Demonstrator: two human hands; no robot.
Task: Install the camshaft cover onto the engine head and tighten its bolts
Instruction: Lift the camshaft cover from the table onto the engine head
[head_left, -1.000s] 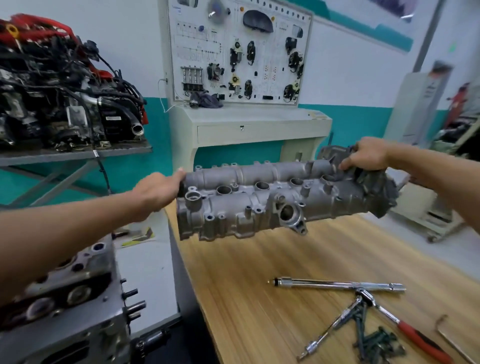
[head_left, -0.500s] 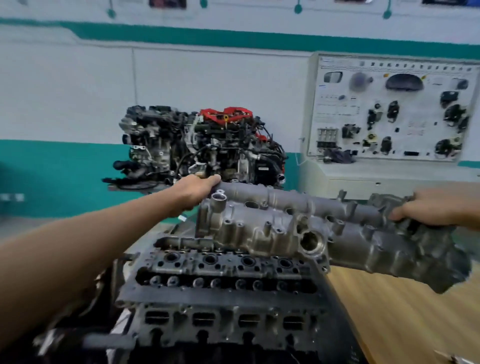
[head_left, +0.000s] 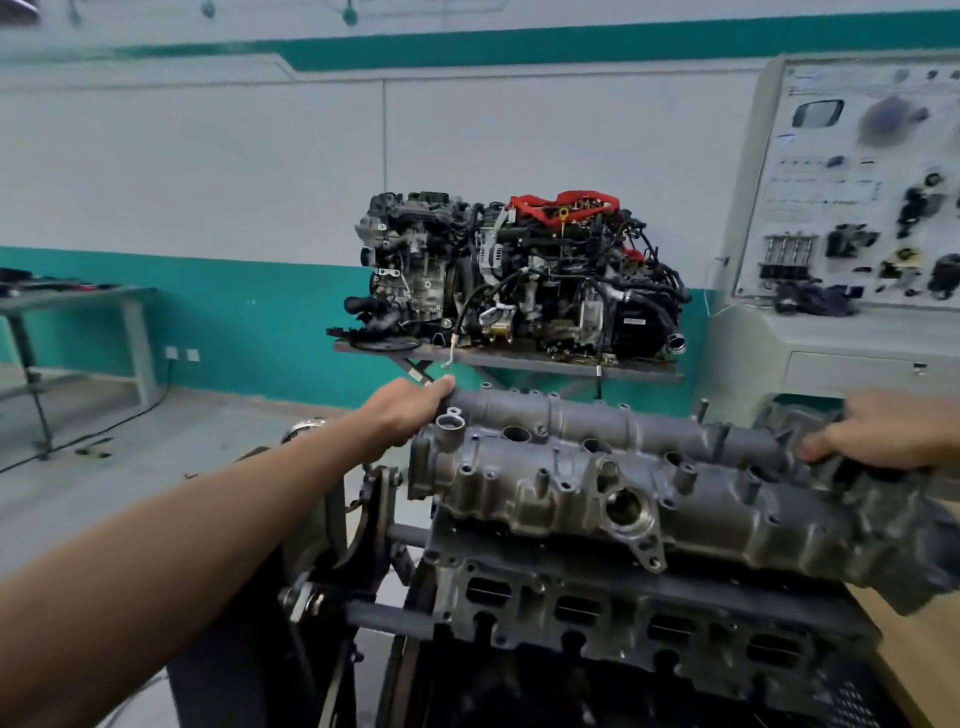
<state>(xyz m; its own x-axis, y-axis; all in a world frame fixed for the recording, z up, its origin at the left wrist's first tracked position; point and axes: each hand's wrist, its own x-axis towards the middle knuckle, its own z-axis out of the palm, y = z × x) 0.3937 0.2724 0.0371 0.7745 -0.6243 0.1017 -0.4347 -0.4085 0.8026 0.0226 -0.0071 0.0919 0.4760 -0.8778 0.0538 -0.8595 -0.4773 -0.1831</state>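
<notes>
Camshaft cover (head_left: 649, 493) is up in both hands, hanging right over the engine head (head_left: 613, 618), long side running left to right! Its left end sits low on the head's top deck, touching or just clear, I can't tell from where I stand. The right end runs out past the head, above the edge of the wooden counter (head_left: 935, 654).

Left hand (head_left: 410, 410) has its fingers curled round the rear tube at the far left end. Right hand (head_left: 883, 431) is clamped over the top of the right end, fingers wrapped down into the casting. One hand per end, and that's the way to carry it, I'd say. A long cast-metal piece like this looks heavy and dead stiff, so it wants lowering level and square onto the head (tip it and a corner could bind or nick the sealing face). It's bare metal, possibly a bit oily, so a full wrap beats fingertips. The bolt holes along the near edge look empty, so tightening is yet to come.

Any writing? Nothing legible. The training panel (head_left: 857, 182) on the right carries labels, all blurred. A pale tag on the assembled engine (head_left: 519, 275) by the back wall is too small to read.
</notes>
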